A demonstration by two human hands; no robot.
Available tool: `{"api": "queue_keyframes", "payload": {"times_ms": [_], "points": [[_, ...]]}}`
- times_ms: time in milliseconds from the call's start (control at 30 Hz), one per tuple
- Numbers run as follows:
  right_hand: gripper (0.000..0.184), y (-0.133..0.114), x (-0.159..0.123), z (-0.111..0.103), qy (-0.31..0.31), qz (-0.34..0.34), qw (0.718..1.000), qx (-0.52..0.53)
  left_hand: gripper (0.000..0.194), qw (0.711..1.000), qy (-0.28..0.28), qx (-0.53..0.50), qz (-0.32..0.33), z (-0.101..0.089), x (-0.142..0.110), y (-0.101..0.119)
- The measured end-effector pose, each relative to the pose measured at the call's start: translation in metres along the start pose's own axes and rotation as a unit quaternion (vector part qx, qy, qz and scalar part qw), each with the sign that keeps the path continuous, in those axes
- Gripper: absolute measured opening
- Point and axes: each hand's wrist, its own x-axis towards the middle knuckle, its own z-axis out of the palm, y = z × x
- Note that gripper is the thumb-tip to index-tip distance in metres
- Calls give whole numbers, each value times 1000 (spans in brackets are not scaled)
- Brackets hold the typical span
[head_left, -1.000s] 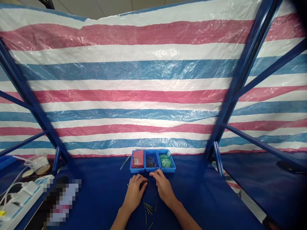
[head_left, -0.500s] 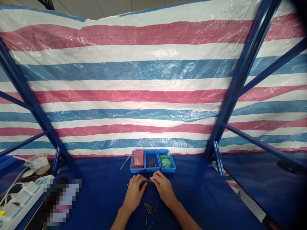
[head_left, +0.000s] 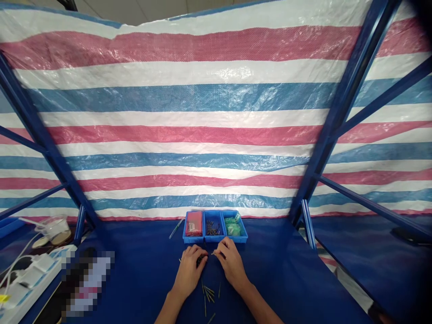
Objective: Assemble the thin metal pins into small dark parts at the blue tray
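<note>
My left hand [head_left: 189, 268] is curled above the blue tabletop, its fingers closed around something dark that they mostly hide. A thin tip pokes out on its left side. Opposite it, my right hand [head_left: 230, 261] pinches a small, thin, light-coloured piece [head_left: 213, 253] between thumb and forefinger, a short gap away from the left fingertips. Several thin brassy rods [head_left: 209, 293] lie loose on the table between my forearms; they are too small to identify. Just beyond my hands stands a blue bin [head_left: 218, 236] of dark thin pieces [head_left: 212, 227].
Adjoining blue bins hold red packets [head_left: 194, 223] and green plastic bags [head_left: 232, 226]. A pen [head_left: 176, 229] lies left of them. On the left are a white power strip [head_left: 40, 279] with plugs and a clear container [head_left: 56, 228]. Blue frame posts [head_left: 319, 157] flank a striped tarp [head_left: 202, 135].
My right hand brought its thin piece to the left fingertips, then drew back slightly to the right. The left hand stays nearly still, and the loose rods lie as before.
</note>
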Motion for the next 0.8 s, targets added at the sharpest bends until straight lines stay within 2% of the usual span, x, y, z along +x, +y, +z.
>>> {"api": "queue_keyframes", "payload": {"times_ms": [200,567,800], "points": [[25,1,1,0,-15,-12,1000,-17,23,1000,4,7,1,-1,0,1],[21,3,0,-1,-59,-20,998,15,20,1000,0,6,-3,-1,0,1],[20,8,-2,3,-51,-6,998,20,21,1000,-1,6,-3,-1,0,2]]}}
